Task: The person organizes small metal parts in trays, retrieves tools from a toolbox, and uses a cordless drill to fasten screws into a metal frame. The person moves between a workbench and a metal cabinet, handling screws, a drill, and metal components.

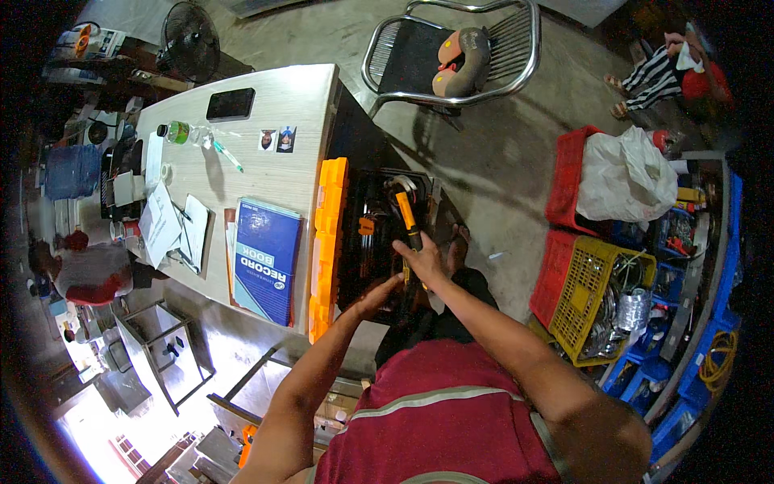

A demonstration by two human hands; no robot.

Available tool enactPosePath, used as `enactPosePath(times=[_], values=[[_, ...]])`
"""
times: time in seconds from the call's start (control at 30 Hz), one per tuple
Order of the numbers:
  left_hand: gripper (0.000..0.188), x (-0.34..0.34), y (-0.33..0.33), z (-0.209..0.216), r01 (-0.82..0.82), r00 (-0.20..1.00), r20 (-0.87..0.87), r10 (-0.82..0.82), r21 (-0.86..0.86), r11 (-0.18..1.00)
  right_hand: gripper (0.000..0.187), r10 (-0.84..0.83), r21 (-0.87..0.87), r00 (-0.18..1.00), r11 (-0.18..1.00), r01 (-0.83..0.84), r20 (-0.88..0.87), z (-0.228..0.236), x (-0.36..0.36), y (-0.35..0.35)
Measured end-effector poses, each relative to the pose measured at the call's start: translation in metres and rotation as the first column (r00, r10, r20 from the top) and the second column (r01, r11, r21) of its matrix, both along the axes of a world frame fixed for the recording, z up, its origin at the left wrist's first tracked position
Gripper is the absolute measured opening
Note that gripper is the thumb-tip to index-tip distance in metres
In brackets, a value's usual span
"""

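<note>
My right hand (427, 260) is closed around the black grip of a claw hammer (405, 210), whose shaft is orange and whose curved metal head points away from me. Just below it, my left hand (380, 297) has its fingers drawn together beside a small yellow-and-black piece (406, 273) near my lap. Whether that piece belongs to the hammer, I cannot tell. Under and left of the hammer lies an open black tool case (368, 202) with dark, hard-to-read contents. A bright orange ribbed edge (326, 250) stands upright between this case and the table.
On the left, a pale table (193, 181) bears a blue record book (264, 262), a phone (230, 104), a bottle (179, 133) and papers. Ahead stands a metal chair (407, 60) with a neck pillow. Red and yellow crates (592, 298) stand at right. Other people sit farther off.
</note>
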State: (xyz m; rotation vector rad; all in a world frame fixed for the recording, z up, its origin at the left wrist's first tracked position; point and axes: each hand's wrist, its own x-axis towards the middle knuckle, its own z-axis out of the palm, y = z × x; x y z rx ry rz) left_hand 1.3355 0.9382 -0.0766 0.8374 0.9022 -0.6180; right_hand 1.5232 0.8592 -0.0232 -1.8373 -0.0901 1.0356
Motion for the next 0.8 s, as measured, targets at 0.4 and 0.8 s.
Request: enactPosePath(times=[0.4, 0.8], values=[[0.073, 0.041, 0.056, 0.039, 0.191, 0.982, -0.160, -0.105, 0.852, 0.487, 0.038, 0.083, 0.287, 0.804, 0.952, 0.111, -0.588, 0.020, 0.038, -0.037], [0.052, 0.026, 0.037, 0.100, 0.113, 0.975, -0.204, 0.086, 0.793, 0.599, 0.058, -0.020, 0.222, 0.930, 0.969, 0.109, -0.368, 0.030, 0.077, -0.146]])
